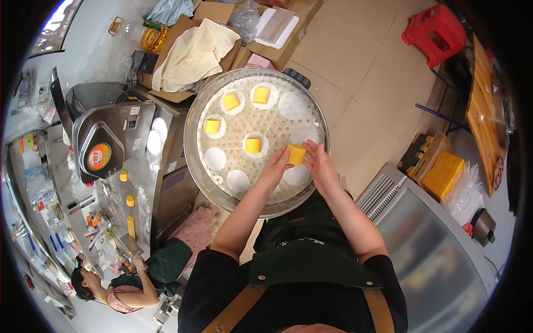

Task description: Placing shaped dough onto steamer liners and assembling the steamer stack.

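Observation:
A large round steamer tray [202,175] with a perforated metal base is in front of me. My left hand [273,171] pinches a yellow dough piece [296,155] over the tray's right side. My right hand [322,166] is close against the piece's right edge, fingers stretched and apart; whether they touch it I cannot tell. Below the held piece lies a round white paper liner [296,176], partly covered by my hands. Several other dough pieces, such as the nearest one [253,146], sit on their own liners. Bare liners, such as one at the left [215,159], lie among them.
At the left, a co-worker [133,286] bends over a metal worktable [145,130] with a row of yellow dough pieces [130,201]. Cardboard boxes and a cream cloth [194,55] stand beyond the tray. A red stool [436,36] and a steel-topped unit [438,244] are at the right.

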The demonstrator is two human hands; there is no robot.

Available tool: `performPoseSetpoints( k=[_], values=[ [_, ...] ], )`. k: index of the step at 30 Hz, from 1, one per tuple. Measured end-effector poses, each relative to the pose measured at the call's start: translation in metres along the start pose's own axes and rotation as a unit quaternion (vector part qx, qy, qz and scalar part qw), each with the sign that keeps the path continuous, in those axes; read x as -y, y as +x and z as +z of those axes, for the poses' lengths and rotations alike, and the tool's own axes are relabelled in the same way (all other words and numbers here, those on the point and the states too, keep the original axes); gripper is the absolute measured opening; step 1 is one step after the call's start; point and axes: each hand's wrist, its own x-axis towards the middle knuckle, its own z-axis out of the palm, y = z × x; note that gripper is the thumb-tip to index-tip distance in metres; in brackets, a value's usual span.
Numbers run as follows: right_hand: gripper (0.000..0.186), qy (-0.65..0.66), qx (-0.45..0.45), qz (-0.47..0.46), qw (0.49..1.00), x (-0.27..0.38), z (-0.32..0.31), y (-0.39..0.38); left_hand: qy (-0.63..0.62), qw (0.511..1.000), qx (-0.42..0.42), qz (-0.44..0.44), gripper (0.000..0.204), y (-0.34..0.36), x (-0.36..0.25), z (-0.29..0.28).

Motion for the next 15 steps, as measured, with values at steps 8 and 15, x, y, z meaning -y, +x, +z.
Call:
performPoseSetpoints(
  k=[8, 15],
  values=[
    [0.06, -0.055, 0.04, 0.007, 0.998, -0.004, -0.01, 0.006, 0.232, 0.97, -0.053, 0.047, 0.05, 0.016, -0.008, 0.015],
    [0.053, -0.123, -0.03, -0.041, 0.991, 0.009, -0.018, -0.005, 0.308, 0.937, -0.101, 0.129, 0.05, 0.1, -0.007, -0.003]
  ],
)
